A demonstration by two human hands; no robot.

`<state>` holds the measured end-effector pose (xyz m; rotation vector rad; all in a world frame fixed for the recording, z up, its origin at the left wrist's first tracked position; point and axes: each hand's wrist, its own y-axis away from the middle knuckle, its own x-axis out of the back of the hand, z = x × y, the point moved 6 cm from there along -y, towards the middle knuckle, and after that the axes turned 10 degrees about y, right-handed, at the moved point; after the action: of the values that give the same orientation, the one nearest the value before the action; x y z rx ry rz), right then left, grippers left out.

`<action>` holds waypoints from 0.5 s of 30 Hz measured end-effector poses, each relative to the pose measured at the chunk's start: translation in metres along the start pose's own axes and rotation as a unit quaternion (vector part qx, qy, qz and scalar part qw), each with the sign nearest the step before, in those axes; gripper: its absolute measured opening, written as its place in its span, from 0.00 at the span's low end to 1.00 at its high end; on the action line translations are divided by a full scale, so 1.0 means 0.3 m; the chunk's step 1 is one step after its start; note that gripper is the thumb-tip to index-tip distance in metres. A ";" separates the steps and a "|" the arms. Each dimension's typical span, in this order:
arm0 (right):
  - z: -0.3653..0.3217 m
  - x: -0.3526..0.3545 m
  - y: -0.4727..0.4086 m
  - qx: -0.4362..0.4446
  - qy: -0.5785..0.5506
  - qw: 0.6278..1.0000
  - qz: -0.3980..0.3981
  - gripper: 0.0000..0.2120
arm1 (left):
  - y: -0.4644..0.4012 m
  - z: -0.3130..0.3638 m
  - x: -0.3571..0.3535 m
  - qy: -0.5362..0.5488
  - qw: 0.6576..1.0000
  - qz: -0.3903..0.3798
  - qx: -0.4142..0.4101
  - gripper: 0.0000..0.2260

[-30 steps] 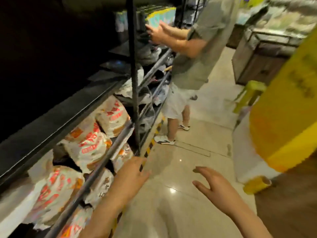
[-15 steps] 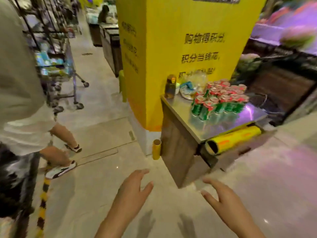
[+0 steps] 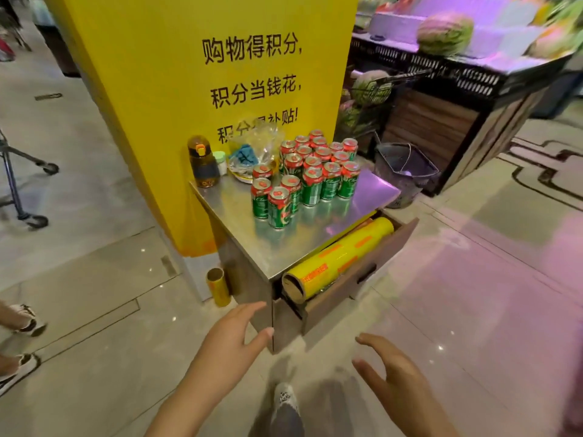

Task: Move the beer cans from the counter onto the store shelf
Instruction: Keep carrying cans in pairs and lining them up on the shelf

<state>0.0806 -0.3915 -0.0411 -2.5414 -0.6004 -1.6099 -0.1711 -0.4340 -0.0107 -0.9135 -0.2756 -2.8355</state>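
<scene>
So the view has swung right off the dark shelf and the counter now sits much closer, dead ahead, meaning this looks like the walk back for another load. Biggest thing is the yellow pillar behind it, printed with 购物得积分, 积分当钱花, and a third line ending 补贴! that's partly blocked. The beer cans, green with red tops, stand bunched upright on the steel tabletop; their script logo is too small to read. The yellow wrap roll has orange print I can't make out. Left hand and right hand are both spread and empty, short of the cans.
</scene>
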 end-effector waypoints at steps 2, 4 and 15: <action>0.003 0.030 -0.119 0.021 -0.003 1.000 0.003 0.43 | -0.112 0.003 -0.006 0.005 1.000 0.007 0.007 0.20; -0.011 0.062 -0.244 0.049 0.006 0.999 -0.010 0.25 | -0.228 0.010 -0.005 0.012 1.000 0.021 0.018 0.20; 0.238 0.236 -0.750 0.027 -0.065 0.996 -0.045 0.19 | -0.751 0.110 -0.103 0.042 0.997 0.050 0.041 0.20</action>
<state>0.0864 -0.1451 -0.0431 -2.6299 -0.7701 -1.4398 -0.1723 -0.2051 -0.0313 -0.7687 -0.3243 -2.7396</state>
